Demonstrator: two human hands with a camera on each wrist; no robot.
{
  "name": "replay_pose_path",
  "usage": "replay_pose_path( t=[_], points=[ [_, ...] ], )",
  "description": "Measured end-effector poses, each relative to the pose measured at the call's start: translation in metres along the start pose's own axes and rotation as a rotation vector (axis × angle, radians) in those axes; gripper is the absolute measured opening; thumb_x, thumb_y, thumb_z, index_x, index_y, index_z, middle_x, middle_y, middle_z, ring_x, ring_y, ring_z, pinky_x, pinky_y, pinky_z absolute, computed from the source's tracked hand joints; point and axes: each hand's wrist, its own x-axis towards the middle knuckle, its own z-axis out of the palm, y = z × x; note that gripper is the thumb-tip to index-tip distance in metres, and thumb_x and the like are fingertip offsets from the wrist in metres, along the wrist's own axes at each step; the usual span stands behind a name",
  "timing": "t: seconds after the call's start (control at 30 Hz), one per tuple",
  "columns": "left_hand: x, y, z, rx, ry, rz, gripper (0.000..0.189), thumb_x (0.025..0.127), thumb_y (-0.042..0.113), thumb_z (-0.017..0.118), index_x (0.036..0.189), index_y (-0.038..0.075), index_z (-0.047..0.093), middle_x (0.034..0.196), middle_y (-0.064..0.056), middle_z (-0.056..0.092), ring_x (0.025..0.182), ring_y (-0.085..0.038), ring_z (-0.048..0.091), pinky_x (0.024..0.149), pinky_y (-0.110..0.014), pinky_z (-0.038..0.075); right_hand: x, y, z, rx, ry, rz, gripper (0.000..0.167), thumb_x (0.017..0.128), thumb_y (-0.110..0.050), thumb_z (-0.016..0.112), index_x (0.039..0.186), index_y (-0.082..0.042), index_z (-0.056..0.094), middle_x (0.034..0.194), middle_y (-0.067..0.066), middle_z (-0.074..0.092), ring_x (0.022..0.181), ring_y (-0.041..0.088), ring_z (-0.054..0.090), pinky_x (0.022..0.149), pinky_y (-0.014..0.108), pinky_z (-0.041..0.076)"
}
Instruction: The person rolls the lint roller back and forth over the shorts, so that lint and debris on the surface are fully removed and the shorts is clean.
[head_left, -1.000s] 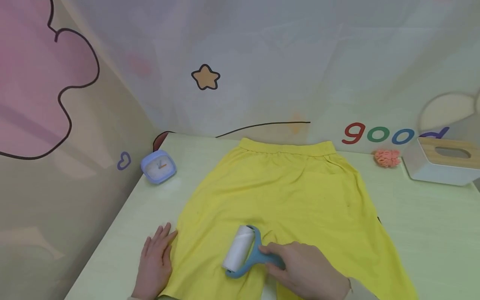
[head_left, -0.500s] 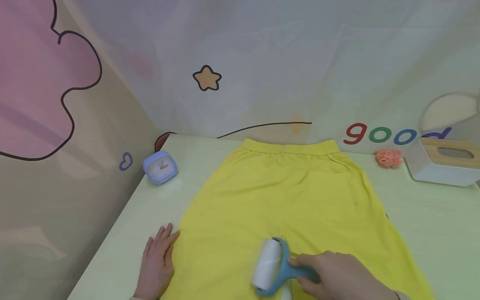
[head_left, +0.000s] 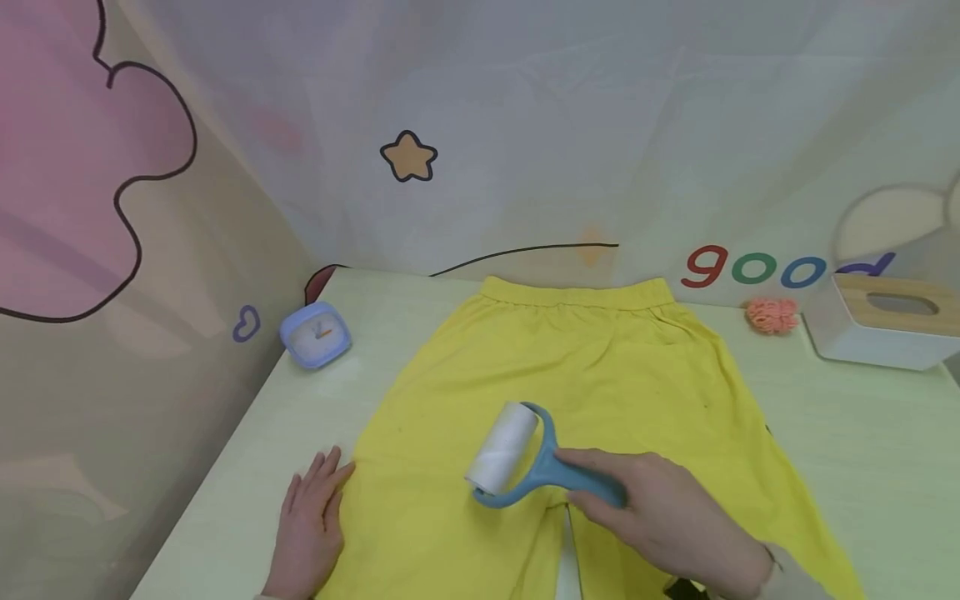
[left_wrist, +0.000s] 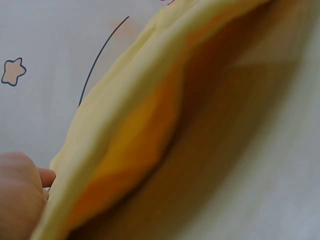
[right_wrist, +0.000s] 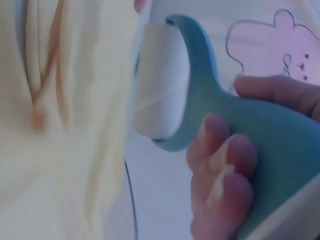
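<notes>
1. The right hand [head_left: 667, 512] grips the blue handle [head_left: 581, 482] of a lint roller [head_left: 551, 472]; the right wrist view shows several fingertips curled against one side of that handle and another finger on its opposite side.

2. The roller's white cylinder [head_left: 502, 448] lies slanted over the yellow pants [head_left: 600, 375], near the top of the gap between the legs and on the left hand's side of it. Whether it touches the cloth or sits just above cannot be told.

3. The left hand [head_left: 309, 529] rests on the table [head_left: 885, 467] with its fingers extended, its thumb touching the side edge of the pants.

4. The pants are spread across the table, the gathered waistband [head_left: 577, 296] at the far side, the legs running out of sight at the near edge.

5. A lavender clock [head_left: 316, 335] sits near the far left corner of the table, well apart from both hands.

6. On the far right are a bundle of pink yarn [head_left: 772, 317] and, just beside it, a white box [head_left: 877, 329] with a slotted wooden lid [head_left: 888, 298].

7. Behind the table hangs a pale backdrop [head_left: 525, 100] bearing an orange star [head_left: 408, 156] and coloured letters [head_left: 802, 272] reading "good".
</notes>
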Motion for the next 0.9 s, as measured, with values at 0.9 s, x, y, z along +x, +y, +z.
replay_pose_path(
  t=[0.9],
  points=[
    [0.000,-0.004,0.000,0.012,0.001,-0.002,0.035,0.097,-0.005,0.049,0.129,0.005,0.061,0.147,-0.016,0.045,0.138,-0.039,0.034,0.113,-0.058,0.017,0.105,-0.024,0.116,0.097,0.014,-0.236,0.045,0.097,-0.034,0.061,0.137,-0.014,0.057,0.086,-0.001,0.068,0.054,0.005,0.040,0.055,0.022,0.042]
  ],
)
